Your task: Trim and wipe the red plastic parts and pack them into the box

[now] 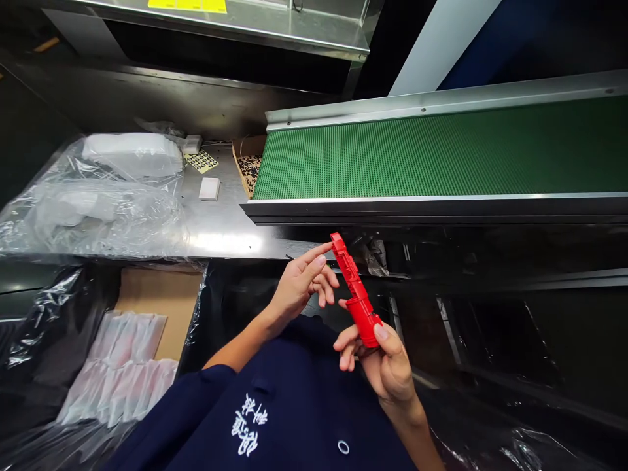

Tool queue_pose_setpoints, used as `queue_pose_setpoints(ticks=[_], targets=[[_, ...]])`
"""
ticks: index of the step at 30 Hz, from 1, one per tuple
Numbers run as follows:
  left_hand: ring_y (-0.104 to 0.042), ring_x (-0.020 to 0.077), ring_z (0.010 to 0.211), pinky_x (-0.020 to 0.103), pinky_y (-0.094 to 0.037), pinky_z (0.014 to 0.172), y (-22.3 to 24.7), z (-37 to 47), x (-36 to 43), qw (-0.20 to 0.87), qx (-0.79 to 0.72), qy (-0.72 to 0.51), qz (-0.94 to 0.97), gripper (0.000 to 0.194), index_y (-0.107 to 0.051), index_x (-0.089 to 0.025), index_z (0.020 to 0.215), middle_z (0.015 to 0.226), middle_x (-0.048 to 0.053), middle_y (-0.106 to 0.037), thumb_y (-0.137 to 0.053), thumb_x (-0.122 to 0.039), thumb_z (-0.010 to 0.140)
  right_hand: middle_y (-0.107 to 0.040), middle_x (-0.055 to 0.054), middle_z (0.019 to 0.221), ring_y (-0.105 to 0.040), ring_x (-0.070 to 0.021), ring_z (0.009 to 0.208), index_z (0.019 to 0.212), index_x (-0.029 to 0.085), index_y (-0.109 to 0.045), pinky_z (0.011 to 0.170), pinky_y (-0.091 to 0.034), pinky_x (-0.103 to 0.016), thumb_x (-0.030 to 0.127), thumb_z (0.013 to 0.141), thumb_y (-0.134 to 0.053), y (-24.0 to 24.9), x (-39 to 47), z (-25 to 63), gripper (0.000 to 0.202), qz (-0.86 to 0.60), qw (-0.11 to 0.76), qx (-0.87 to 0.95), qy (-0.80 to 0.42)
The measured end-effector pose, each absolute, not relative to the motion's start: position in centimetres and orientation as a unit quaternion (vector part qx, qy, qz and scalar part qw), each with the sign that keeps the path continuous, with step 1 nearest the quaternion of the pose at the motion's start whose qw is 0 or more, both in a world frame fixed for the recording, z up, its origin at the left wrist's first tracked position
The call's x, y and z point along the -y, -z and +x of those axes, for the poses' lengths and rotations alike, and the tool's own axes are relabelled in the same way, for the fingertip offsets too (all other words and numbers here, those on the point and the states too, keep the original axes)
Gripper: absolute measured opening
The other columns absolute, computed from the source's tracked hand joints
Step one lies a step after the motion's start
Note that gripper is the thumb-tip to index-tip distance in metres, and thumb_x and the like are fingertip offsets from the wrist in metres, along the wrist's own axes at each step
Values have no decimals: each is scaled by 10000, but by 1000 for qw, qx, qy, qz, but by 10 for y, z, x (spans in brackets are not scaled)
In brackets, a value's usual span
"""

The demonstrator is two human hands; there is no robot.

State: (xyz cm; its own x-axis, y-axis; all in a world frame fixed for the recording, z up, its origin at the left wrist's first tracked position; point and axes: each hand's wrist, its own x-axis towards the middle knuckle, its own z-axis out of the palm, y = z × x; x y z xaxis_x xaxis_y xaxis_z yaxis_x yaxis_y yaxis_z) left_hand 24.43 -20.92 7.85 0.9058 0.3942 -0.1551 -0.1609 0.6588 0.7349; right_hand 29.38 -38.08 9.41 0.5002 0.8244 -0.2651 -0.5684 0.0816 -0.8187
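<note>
Right grip [390, 366] clasps a red part [360, 311]; left grip [298, 282], unclenched, touches its tip.

Red plastic-looking part [360, 307], held up at a slant.
A long one-colour body is shown, rounded and broader at the lower end, narrower and recessed along the upper half. Its tip, pointed toward 11 o'clock, is touched by the left hand's [297, 284] index finger; its base, toward 5 o'clock, is gripped by the right hand [387, 369].
</note>
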Motion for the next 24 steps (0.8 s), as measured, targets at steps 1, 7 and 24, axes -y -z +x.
queue_pose_setpoints(ticks=[1,7,24], targets=[[-604,137,449,166,-433,361,-79,244,209,897,-155,-155,384,741,-452,-96,1385,657,15,-644,-711,-498,819,-728,-77,707,-658,-149,481,967,143,-687,421,-486,-186,511,876,-564,-94,381,295,399,-468,726,128,-488],[-595,138,445,166,-411,349,-79,245,208,894,-167,-158,384,734,-472,-93,1366,629,1,-622,-720,-497,805,-714,-69,670,-641,-139,457,1077,135,-684,412,-478,-179,512,883,-550,-92,379,296,445,-456,728,124,-496],[-504,70,412,156,-288,315,-75,246,202,902,-188,-157,355,740,-491,-144,1264,820,32,-659,-824,-503,709,-683,-89,1198,-676,-227,1063,1519,242,-302,897,-583,-351,106,898,-577,-82,376,304,693,-787,373,473,133]])
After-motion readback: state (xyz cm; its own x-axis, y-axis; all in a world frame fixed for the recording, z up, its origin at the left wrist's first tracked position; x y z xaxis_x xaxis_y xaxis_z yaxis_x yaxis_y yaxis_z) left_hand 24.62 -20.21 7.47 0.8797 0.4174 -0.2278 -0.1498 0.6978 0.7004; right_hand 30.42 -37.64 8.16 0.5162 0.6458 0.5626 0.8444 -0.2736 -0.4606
